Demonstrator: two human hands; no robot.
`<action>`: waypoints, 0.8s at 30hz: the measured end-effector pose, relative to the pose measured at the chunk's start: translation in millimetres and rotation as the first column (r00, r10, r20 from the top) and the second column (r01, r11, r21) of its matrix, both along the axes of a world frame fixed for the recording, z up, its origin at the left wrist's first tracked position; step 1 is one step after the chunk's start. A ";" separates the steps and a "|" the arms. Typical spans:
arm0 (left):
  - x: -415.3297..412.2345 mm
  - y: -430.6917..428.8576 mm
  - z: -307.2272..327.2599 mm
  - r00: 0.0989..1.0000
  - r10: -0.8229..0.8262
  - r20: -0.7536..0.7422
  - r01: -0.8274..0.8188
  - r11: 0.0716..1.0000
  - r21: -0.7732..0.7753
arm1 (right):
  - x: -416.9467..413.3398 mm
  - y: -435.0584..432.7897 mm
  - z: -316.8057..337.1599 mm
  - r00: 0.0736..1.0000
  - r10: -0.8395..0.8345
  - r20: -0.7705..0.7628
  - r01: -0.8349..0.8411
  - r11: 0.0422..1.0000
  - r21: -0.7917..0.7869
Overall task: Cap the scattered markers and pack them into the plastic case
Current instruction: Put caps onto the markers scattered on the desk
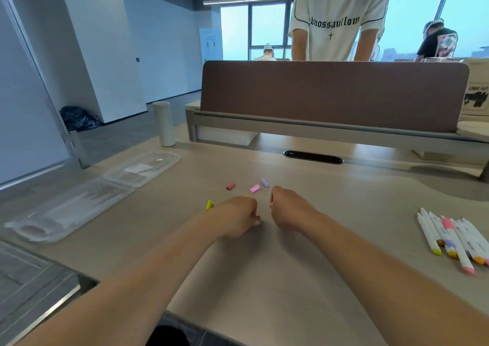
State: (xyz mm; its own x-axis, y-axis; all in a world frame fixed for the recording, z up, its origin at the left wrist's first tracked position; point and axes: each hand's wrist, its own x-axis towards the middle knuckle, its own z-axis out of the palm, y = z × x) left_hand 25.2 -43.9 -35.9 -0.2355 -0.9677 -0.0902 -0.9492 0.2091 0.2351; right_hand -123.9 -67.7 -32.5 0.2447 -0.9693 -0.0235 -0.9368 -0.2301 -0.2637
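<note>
While the left hand and right hand are curled into fists, any contents cannot be told. Small pastel plastic caps are scattered just beyond them.

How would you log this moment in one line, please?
left hand fisted | right hand fisted | caps loose | markers piled right | plastic case open, left

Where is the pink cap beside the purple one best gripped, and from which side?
Pinch the pink cap across its two long sides, coming down from above with thumb and forefinger. It lies flat on the desk, short and low, so nothing can slip under it. The purple cap lies close by its far right end, so probably grip nearer the left end.
</note>
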 end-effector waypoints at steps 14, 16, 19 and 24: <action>74.9 -10.6 18.8 0.962 0.255 -0.096 -0.267 0.951 -0.154 | 60.4 -24.9 0.0 1.000 0.006 0.016 -0.004 0.997 -0.078; 79.3 -14.6 14.9 0.958 0.282 -0.050 -0.286 0.947 -0.143 | 66.5 -26.5 0.9 1.000 -0.015 0.019 0.017 0.996 -0.091; 81.8 -22.0 8.5 0.950 0.313 0.013 -0.310 0.946 -0.101 | 74.4 -29.4 0.8 0.996 -0.019 -0.084 0.015 0.999 -0.049; 78.1 -31.4 0.2 0.946 0.303 0.115 -0.310 0.949 0.049 | 87.3 -33.9 9.3 0.942 0.104 -0.318 -0.060 0.987 0.146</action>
State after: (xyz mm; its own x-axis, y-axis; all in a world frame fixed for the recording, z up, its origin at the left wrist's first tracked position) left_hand 103.3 -75.3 -35.7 0.0857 -0.9827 -0.1640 -0.9850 -0.1084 0.1343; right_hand -36.6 -101.6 -23.2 0.2807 -0.9288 -0.2419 -0.9558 -0.2935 0.0177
